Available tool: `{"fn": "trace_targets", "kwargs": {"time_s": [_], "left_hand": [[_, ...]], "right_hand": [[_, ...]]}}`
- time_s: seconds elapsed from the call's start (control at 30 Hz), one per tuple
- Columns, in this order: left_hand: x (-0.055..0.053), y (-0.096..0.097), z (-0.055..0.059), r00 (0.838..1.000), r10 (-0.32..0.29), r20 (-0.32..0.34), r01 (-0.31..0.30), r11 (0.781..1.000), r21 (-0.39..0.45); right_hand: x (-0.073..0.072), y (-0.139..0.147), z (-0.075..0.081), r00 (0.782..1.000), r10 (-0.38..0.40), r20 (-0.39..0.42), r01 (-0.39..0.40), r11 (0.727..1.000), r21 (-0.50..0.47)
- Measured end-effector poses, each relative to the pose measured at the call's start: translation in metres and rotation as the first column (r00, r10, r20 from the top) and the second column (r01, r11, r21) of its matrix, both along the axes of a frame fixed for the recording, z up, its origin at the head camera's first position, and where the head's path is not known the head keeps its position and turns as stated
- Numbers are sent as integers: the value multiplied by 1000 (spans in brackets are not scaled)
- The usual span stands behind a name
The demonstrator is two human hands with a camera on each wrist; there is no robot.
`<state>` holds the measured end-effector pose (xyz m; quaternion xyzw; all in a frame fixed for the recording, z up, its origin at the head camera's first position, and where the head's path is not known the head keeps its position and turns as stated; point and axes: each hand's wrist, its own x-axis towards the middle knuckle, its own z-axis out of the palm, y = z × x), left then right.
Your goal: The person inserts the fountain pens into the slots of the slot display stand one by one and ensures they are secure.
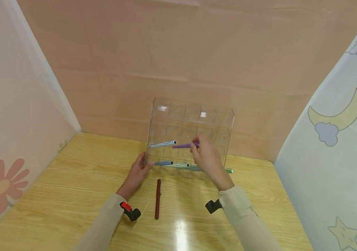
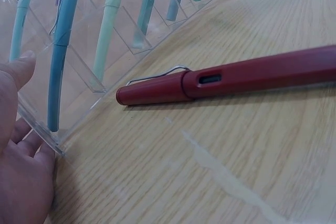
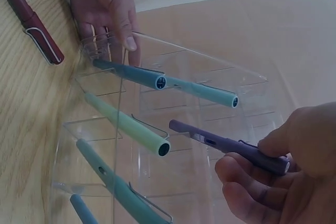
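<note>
A clear acrylic rack (image 1: 151, 122) with rows of compartments stands on the table. My left hand (image 1: 136, 174) holds its lower left edge, thumb in front and fingers round the side. In my right hand (image 1: 209, 158) a purple pen (image 3: 226, 145) is pinched between thumb and fingers, its far end at a compartment in the second row from the bottom. A light blue pen (image 1: 163, 144) lies at that row's left end. Along the bottom row are a blue pen (image 2: 63, 56), a pale green pen (image 3: 128, 124), a teal pen (image 3: 121, 187) and others, partly hidden by my right hand.
A dark red pen (image 1: 157, 199) lies on the wooden table (image 1: 87, 195) in front of the rack, between my forearms. Behind the rack hangs a peach-coloured cloth (image 1: 178, 62). Patterned sheets (image 1: 332, 174) close off both sides.
</note>
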<state>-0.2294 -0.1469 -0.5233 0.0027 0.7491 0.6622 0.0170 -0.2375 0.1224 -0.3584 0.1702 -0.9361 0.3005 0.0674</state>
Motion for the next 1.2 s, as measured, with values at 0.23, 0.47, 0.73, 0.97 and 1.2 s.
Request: {"fn": "trace_targets", "kwargs": {"time_s": [0.23, 0.47, 0.73, 0.97, 1.2], "left_hand": [[-1, 2, 3, 1000, 2, 12, -2, 1000, -12], [0, 2, 8, 1000, -2, 10, 2, 1000, -13], [1, 2, 9, 1000, -3, 6, 3, 1000, -4], [1, 3, 8, 1000, -6, 12, 6, 1000, -3], [3, 3, 8, 1000, -6, 11, 6, 1000, -4]], "right_hand": [[-7, -6, -4, 998, -40, 50, 38, 999, 27], [-10, -10, -6, 995, -60, 82, 58, 998, 23], [-12, -14, -7, 992, -74, 106, 72, 997, 16], [-15, -17, -10, 992, -61, 110, 59, 998, 19], [-17, -20, -11, 988, -57, 142, 52, 998, 36]]}}
